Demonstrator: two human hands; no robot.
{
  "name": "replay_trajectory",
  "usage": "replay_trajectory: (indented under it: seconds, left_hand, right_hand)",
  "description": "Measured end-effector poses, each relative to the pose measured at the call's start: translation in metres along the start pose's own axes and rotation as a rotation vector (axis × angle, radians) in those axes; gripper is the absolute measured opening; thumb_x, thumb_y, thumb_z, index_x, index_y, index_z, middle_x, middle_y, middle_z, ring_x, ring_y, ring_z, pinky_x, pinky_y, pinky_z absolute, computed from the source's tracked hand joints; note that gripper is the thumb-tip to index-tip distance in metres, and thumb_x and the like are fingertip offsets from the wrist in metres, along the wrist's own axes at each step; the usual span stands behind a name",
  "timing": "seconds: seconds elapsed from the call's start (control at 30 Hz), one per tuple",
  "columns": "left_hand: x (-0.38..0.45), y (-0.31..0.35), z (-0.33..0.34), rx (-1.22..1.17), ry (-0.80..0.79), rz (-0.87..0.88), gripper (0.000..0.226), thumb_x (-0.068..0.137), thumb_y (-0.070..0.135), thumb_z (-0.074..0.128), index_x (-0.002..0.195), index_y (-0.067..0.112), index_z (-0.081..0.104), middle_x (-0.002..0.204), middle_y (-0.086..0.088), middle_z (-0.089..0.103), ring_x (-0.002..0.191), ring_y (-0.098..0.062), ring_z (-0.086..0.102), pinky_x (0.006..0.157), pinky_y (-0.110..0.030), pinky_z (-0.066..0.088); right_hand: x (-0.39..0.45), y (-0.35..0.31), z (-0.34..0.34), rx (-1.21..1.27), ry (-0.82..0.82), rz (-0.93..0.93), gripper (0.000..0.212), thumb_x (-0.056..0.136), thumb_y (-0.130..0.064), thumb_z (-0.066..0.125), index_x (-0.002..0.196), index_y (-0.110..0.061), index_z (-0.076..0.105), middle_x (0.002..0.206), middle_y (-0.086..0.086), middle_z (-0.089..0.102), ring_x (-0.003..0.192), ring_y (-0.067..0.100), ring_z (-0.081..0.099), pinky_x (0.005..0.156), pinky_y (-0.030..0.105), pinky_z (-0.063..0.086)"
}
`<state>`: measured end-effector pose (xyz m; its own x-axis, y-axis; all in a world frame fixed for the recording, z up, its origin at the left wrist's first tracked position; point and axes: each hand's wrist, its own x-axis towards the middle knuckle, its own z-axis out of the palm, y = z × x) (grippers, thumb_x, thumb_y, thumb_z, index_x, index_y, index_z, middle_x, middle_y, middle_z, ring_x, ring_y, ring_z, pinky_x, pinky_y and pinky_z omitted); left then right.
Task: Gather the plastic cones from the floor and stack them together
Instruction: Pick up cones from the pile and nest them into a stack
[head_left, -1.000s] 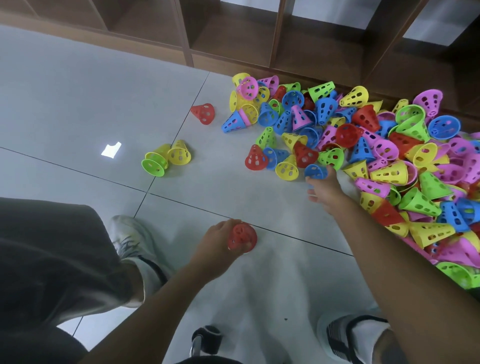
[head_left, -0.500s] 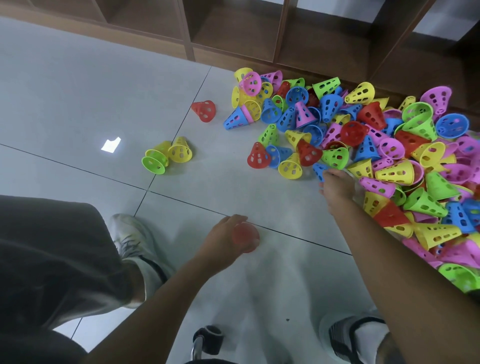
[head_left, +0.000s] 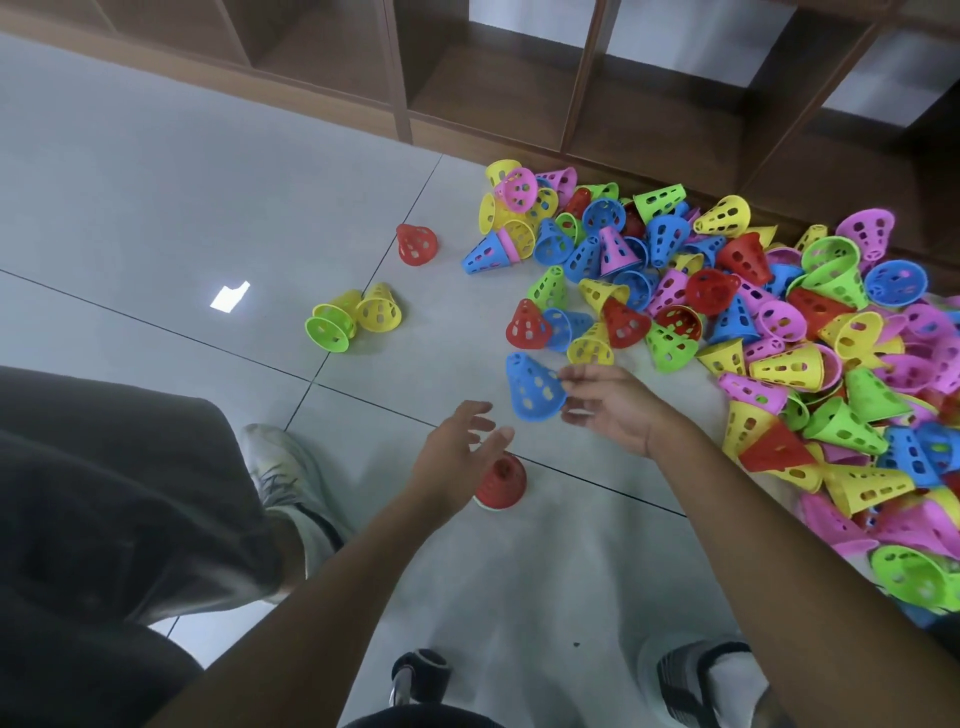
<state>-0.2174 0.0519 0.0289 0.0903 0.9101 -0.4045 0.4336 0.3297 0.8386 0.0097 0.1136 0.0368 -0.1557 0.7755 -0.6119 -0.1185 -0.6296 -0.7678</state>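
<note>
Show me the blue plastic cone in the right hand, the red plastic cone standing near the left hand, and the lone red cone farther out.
blue plastic cone (head_left: 535, 387), head view, side wall.
red plastic cone (head_left: 503, 483), head view, top.
lone red cone (head_left: 416, 245), head view, side wall.

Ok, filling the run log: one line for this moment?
right hand holds blue cone | left hand open over red cone | pile unsorted

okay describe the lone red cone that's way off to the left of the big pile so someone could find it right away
Start at the big pile of coloured cones along the wooden shelf. Look left past the blue-and-pink nested pair at its edge. The red cone lies alone on bare tile beside a grout line, touching nothing.
</note>
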Motion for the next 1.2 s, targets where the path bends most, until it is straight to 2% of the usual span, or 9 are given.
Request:
replay_trajectory:
  seconds: [0.13,0.23,0.4,0.47,0.67,0.77,0.93,1.07,1.2]
  left_hand:
    - [-0.004,0.004,-0.003,-0.06,0.013,0.012,0.059,0.072,0.069,0.06,0.12,0.033,0.059,0.109,0.013,0.068,0.098,-0.016,0.068,0.09,-0.037,0.056]
    - [-0.006,0.002,-0.006,-0.059,0.037,0.02,0.035,0.087,0.055,0.066,0.114,0.032,0.062,0.106,0.013,0.068,0.095,-0.015,0.068,0.08,-0.024,0.054]
    - [-0.01,0.006,-0.011,-0.045,0.05,0.041,0.013,0.097,0.037,0.065,0.109,0.036,0.062,0.097,0.022,0.066,0.082,0.012,0.059,0.063,-0.002,0.042]
    - [-0.012,0.009,-0.012,-0.026,0.046,0.045,0.009,0.096,0.039,0.065,0.103,0.041,0.06,0.095,0.024,0.066,0.085,0.011,0.059,0.064,-0.003,0.042]
    - [-0.011,-0.002,-0.009,0.094,0.01,0.041,0.01,0.094,0.05,0.064,0.103,0.048,0.059,0.1,0.025,0.065,0.102,-0.004,0.061,0.08,-0.022,0.046]
    - [-0.011,-0.01,-0.006,0.147,-0.02,0.044,0.016,0.092,0.052,0.064,0.107,0.049,0.059,0.108,0.021,0.067,0.106,-0.006,0.061,0.088,-0.031,0.051]
    - [-0.014,-0.013,-0.003,0.245,-0.064,0.092,0.036,0.08,0.06,0.062,0.108,0.038,0.064,0.107,0.016,0.067,0.102,-0.004,0.06,0.087,-0.029,0.05]
    - [-0.016,-0.017,-0.002,0.353,-0.106,0.14,0.033,0.083,0.041,0.074,0.113,0.032,0.063,0.11,0.011,0.065,0.101,-0.01,0.059,0.087,-0.031,0.05]
    - [-0.016,-0.021,0.002,0.429,-0.108,0.159,0.042,0.084,0.032,0.077,0.123,0.029,0.062,0.118,0.008,0.062,0.106,-0.013,0.058,0.088,-0.027,0.048]
  right_hand:
    - [-0.005,0.009,0.017,-0.102,-0.175,0.073,0.015,0.097,0.002,0.054,0.096,-0.011,0.062,0.091,0.007,0.067,0.081,0.02,0.064,0.078,0.035,0.054]
    - [-0.005,0.013,0.025,-0.103,-0.246,0.102,0.014,0.096,0.001,0.055,0.096,-0.011,0.061,0.094,0.008,0.066,0.084,0.02,0.065,0.083,0.039,0.055]
    - [-0.001,0.013,0.023,-0.136,-0.326,0.159,0.01,0.096,-0.004,0.06,0.096,-0.014,0.059,0.102,0.011,0.068,0.097,0.027,0.065,0.099,0.049,0.05]
    - [0.003,0.011,0.018,-0.165,-0.259,0.162,0.012,0.096,-0.011,0.063,0.106,-0.016,0.057,0.109,0.011,0.07,0.095,0.027,0.067,0.092,0.045,0.054]
    - [0.024,0.008,-0.011,-0.192,0.213,0.012,0.064,0.097,-0.023,0.064,0.149,-0.038,0.03,0.137,-0.001,0.052,0.104,0.028,0.067,0.085,0.042,0.057]
    - [0.03,0.003,-0.023,-0.205,0.253,0.0,0.079,0.098,-0.021,0.062,0.155,-0.041,0.013,0.14,-0.008,0.042,0.111,0.029,0.063,0.092,0.047,0.054]
    - [0.038,-0.004,-0.033,-0.119,0.266,0.055,0.088,0.098,-0.02,0.061,0.158,-0.036,-0.001,0.158,-0.004,0.03,0.12,0.031,0.057,0.093,0.048,0.053]
    - [0.045,-0.002,-0.036,-0.095,0.269,0.063,0.081,0.099,-0.023,0.061,0.159,-0.025,0.007,0.158,-0.004,0.028,0.126,0.029,0.052,0.093,0.046,0.052]
    - [0.05,0.002,-0.038,-0.047,0.303,0.026,0.071,0.099,-0.021,0.06,0.157,-0.02,0.018,0.14,-0.004,0.039,0.124,0.027,0.052,0.094,0.046,0.051]
